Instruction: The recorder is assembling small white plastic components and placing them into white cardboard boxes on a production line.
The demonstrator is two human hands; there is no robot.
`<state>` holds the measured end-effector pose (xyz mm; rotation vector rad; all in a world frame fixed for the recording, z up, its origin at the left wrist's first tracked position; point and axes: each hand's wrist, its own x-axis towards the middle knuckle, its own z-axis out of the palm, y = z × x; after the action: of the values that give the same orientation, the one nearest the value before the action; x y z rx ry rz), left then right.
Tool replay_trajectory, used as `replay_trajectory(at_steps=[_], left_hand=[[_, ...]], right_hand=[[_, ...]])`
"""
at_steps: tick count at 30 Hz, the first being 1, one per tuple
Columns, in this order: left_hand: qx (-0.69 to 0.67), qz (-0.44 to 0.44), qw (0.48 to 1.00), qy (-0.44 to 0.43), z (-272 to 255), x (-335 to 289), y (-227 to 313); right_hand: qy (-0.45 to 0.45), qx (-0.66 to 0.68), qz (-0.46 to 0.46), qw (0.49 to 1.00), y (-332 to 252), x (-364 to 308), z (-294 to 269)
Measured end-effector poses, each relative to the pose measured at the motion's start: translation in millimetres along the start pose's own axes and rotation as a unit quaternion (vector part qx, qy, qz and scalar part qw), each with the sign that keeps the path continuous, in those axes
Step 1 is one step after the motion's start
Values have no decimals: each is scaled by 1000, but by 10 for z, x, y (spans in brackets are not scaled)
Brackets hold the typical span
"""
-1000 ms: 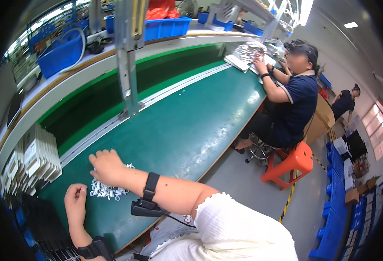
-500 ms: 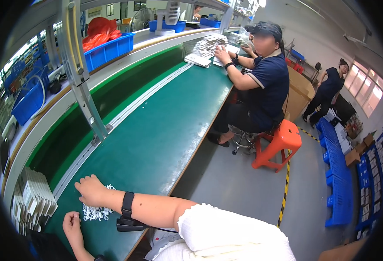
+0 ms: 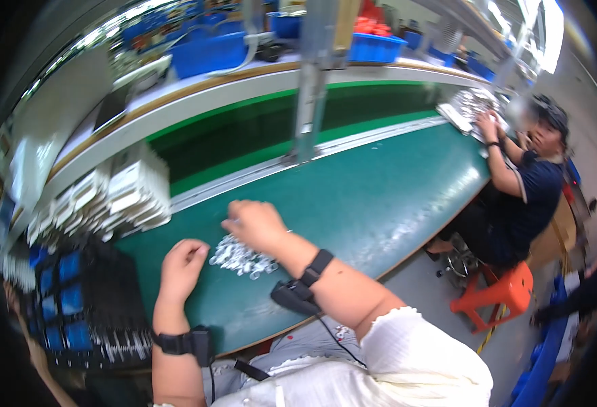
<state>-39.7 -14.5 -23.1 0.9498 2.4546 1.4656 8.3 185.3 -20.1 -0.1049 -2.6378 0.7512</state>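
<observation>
A loose pile of small white ring-like clips [image 3: 240,258] lies on the green tabletop [image 3: 352,203]. My right hand [image 3: 256,224] hovers at the pile's far edge. Its fingers are bent down and drawn together, slightly blurred, and I cannot see what is between them. Just left of the pile, my left hand [image 3: 183,266] is raised with fingers curled and thumb against the forefinger. Anything in that pinch is too small or hidden to name. Each wrist wears a black strap with a small box.
White flat plastic parts [image 3: 135,186] stand stacked at far left, behind a black holder with blue panels [image 3: 74,298]. A metal post [image 3: 308,115] rises from the back rail. A co-worker [image 3: 536,183] sits at the table's right end by an orange stool [image 3: 498,298].
The view has swung left, bringing the white stacks and black holder further in. My right hand's fingers, spread over the clips before, are now closer together. My left hand stays beside the pile.
</observation>
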Motion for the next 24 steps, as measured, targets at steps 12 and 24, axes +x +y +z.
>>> replay_trajectory(at_steps=[12,24], left_hand=[[50,-39,998,12,-35,-79,106],[63,-40,996,-46,-51,-74,211]], right_hand=[[24,134,53,989,-48,-1,-98],[27,131,37,990,-104,-32,-182]])
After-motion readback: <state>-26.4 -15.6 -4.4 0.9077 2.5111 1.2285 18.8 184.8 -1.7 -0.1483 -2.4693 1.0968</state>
